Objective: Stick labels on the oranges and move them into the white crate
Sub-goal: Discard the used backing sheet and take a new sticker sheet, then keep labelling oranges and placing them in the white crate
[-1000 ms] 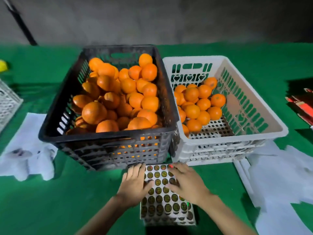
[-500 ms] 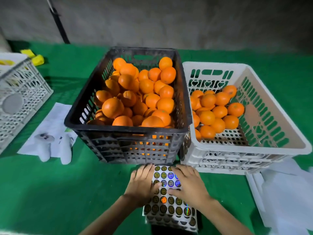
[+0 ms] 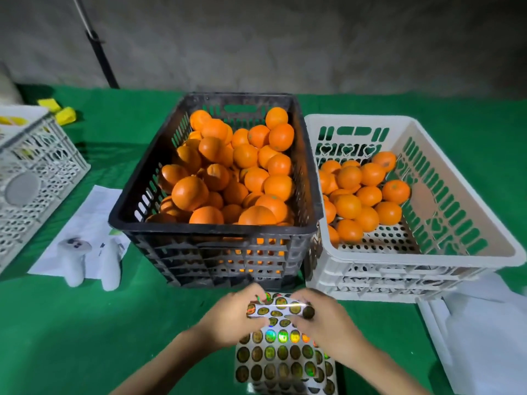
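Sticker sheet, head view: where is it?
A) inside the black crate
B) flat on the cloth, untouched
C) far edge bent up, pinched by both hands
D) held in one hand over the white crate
C: the left hand and right hand both pinch the far edge of the sticker sheet, which curls up off the green cloth just in front of the black crate.

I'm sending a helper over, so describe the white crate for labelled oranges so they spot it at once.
On the green-covered table, find the black slotted plastic crate heaped with oranges at the centre. The white plastic crate stands directly to its right. Unlike the pale lattice crate at far left, it has heart-shaped cutouts and oranges inside.
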Available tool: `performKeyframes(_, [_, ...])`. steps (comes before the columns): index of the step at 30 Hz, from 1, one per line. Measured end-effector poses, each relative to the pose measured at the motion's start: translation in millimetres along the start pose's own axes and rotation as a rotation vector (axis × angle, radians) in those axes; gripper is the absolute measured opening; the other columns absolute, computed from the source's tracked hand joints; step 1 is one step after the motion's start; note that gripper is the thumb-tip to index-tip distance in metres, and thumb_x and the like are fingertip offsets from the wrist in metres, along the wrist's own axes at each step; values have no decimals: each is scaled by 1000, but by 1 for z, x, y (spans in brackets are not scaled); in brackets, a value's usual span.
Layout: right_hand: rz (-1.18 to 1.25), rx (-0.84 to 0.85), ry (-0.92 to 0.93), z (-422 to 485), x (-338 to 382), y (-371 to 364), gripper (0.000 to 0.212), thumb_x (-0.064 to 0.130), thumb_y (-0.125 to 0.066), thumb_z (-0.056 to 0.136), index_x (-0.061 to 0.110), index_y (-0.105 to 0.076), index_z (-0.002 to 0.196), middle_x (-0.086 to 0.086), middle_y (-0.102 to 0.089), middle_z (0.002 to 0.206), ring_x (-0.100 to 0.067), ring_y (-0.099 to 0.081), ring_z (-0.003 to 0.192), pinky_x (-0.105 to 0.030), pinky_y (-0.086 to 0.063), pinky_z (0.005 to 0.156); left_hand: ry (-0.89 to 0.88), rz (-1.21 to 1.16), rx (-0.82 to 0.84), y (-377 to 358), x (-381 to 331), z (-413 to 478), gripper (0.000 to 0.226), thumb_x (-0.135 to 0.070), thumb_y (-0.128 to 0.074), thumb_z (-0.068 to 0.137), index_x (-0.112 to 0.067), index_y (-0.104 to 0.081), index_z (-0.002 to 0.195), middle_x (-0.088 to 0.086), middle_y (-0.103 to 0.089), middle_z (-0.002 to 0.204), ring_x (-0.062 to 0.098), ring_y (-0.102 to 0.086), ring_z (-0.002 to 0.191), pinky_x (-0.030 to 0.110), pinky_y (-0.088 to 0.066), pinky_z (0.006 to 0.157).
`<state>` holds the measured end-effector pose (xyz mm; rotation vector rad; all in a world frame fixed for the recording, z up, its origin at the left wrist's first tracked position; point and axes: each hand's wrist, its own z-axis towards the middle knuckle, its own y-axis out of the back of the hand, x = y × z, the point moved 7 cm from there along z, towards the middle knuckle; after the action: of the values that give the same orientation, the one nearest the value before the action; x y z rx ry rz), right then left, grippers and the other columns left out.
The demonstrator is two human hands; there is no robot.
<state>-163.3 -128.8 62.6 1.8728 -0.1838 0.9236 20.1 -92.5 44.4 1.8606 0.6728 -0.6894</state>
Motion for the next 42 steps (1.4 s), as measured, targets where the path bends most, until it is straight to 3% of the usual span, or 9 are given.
performKeyframes(5, [169, -3, 65, -10, 66, 74, 17, 36, -71, 91, 45, -63, 103, 16, -70, 99, -6, -67, 85, -34, -58, 75, -209, -156, -74, 88, -65, -29, 42, -37, -75, 85, -45, -50, 118, -20, -68, 110, 0, -69, 94, 14, -54, 73])
performKeyframes(10, [235, -26, 184, -4, 129, 132, 15, 24, -67, 95, 36, -68, 105, 19, -72, 104, 0, -68, 95, -34, -59, 82, -241, -281, 18, 136, -103, -47, 57, -48, -80, 78, -35, -53, 127, -3, -70, 118, 18, -70, 104, 46, -58, 86])
performKeyframes(14, [225, 15, 251, 4, 168, 166, 19, 19, -65, 96, 34, -70, 108, 20, -73, 106, -2, -69, 98, -29, -58, 84, -374, -471, -17, 174, -138, -56, 33, -42, -75, 80, -54, -63, 108, -34, -65, 111, -12, -62, 104, 11, -53, 78])
performKeyframes(18, [77, -117, 256, 36, 195, 201, 19, 20, -63, 98, 29, -70, 113, 19, -73, 106, -3, -70, 95, -33, -60, 82, -304, -545, -183, 222, -141, -20, 28, -16, -69, 87, -11, -64, 114, 3, -76, 104, 17, -73, 94, 21, -56, 70])
performKeyframes(22, [-365, -446, 221, 75, 212, 232, 26, 35, -60, 98, 38, -63, 124, 8, -73, 101, -16, -58, 110, -40, -25, 111, -349, -575, -323, 263, -149, 13, 10, -19, -69, 91, -12, -71, 98, 10, -76, 98, 25, -74, 89, 33, -60, 70])
performKeyframes(27, [-513, -755, 345, 114, 239, 253, 29, 22, -68, 90, 30, -71, 118, 5, -69, 104, -22, -48, 125, -44, 0, 115, -243, -570, -493, 297, -138, 65, 28, -39, -53, 99, -24, -66, 79, 0, -68, 83, 20, -64, 76, 41, -54, 77])
performKeyframes(32, [-527, -1020, 397, 151, 256, 262, 43, 16, -69, 81, 19, -66, 124, -6, -58, 131, -33, -43, 133, -58, -23, 113, -295, -621, -711, 324, -133, 104, 27, -30, -45, 103, -27, -59, 81, -5, -63, 77, -9, -60, 58, 10, -49, 54])
performKeyframes(38, [-311, -934, 381, 218, 236, 191, 33, 22, -54, 93, 22, -63, 125, -4, -55, 139, -26, -46, 133, -46, -31, 112, -417, -467, -843, 323, -119, 125, 40, -23, -42, 105, -14, -44, 66, -6, -55, 55, 0, -50, 52, 12, -37, 49])
performKeyframes(42, [-169, -897, 451, 250, 220, 157, 32, 32, -45, 103, 25, -62, 129, 4, -53, 140, -15, -43, 132, -36, -28, 110, -459, -295, -868, 323, -93, 138, 38, -45, -47, 100, -23, -64, 74, -4, -68, 72, 7, -63, 67, 22, -47, 59])
